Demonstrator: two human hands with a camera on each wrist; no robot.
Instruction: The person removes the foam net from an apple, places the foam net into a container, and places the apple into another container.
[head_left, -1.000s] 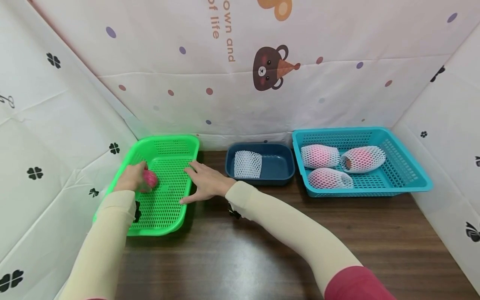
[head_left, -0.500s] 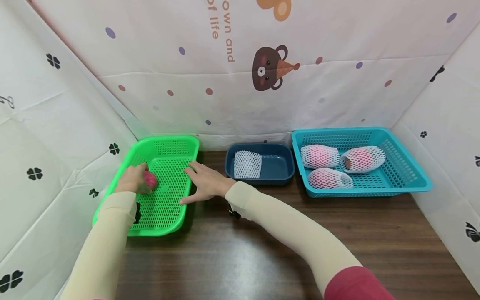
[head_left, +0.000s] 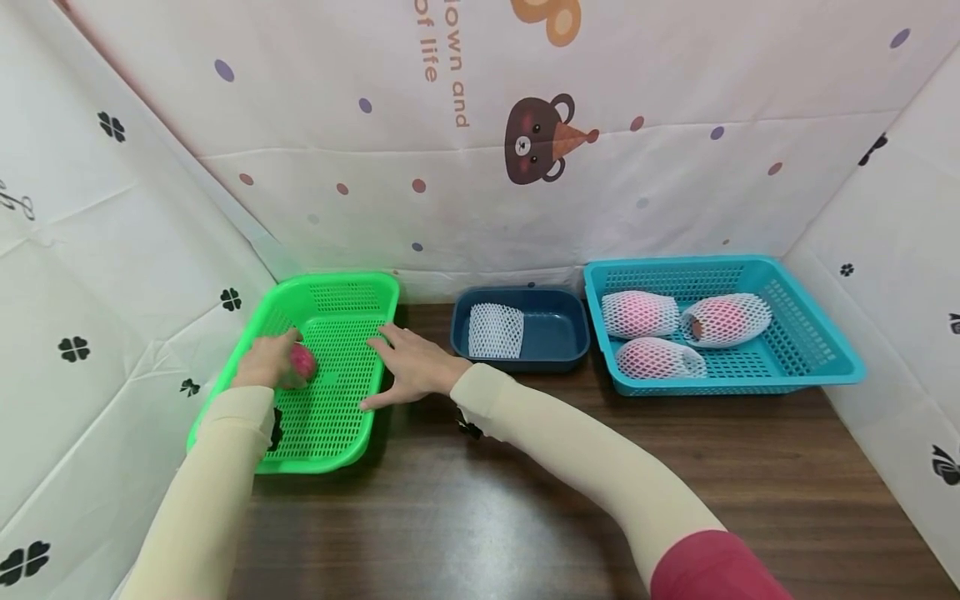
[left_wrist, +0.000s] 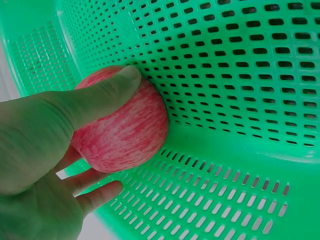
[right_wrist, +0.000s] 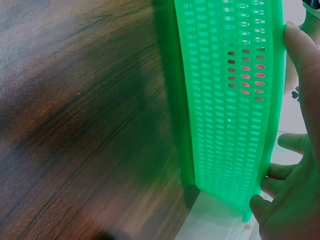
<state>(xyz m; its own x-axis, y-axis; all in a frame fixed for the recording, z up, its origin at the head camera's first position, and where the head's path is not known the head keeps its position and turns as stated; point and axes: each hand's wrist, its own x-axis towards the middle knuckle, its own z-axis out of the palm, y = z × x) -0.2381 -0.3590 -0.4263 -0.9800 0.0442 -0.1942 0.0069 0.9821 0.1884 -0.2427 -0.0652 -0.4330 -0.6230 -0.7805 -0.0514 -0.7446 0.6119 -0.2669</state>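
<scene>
A red apple lies inside the green basket, toward its left wall. My left hand holds it; in the left wrist view the thumb lies across the apple and the other fingers pass beneath it. Seen from the head, the hand hides part of the apple. On the basket's right rim rests my right hand, fingers spread and fairly straight, fingertips touching the edge. The right wrist view shows those fingertips along the rim and a bit of red through the slots.
A small navy tray with a white foam net stands right of the green basket. Farther right, a blue basket holds three net-wrapped fruits. Printed cloth walls enclose the brown wooden table.
The head view has tilted very slightly. Both hands, the apple and the baskets stay in nearly the same places.
</scene>
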